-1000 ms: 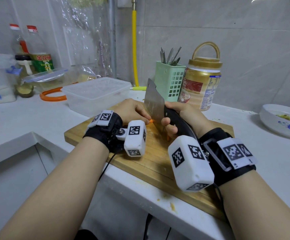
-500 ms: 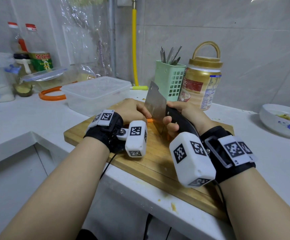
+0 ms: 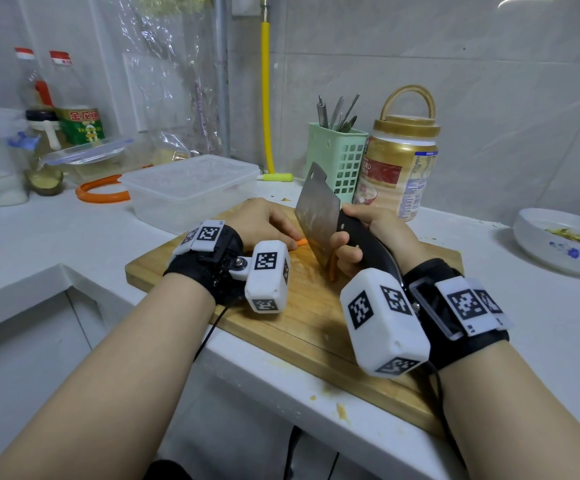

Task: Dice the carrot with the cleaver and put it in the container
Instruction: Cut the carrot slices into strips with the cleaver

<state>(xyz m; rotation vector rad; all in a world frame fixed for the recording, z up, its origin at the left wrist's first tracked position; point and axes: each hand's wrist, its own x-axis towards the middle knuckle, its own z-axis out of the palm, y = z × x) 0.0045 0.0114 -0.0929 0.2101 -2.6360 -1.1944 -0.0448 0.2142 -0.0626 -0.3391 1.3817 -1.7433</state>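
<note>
A wooden cutting board (image 3: 302,323) lies on the white counter. My left hand (image 3: 264,221) curls over the carrot (image 3: 301,242); only a small orange end shows past the fingertips. My right hand (image 3: 368,237) grips the black handle of the cleaver (image 3: 316,216), whose blade stands edge-down on the board right beside the carrot's end. A thin orange carrot slice (image 3: 332,266) sits by the blade's near side. The clear plastic container (image 3: 191,190) stands behind the board at the left, and I see no carrot in it.
A green utensil basket (image 3: 337,161) and a gold-lidded jar (image 3: 399,171) stand behind the board. A white bowl (image 3: 562,240) with scraps is at the right. Bottles, a lidded box and an orange ring (image 3: 100,194) crowd the far left. The counter edge runs close below the board.
The cleaver has gone down and come up slightly in small chopping strokes beside the carrot's end. My left hand has stayed on the carrot.
</note>
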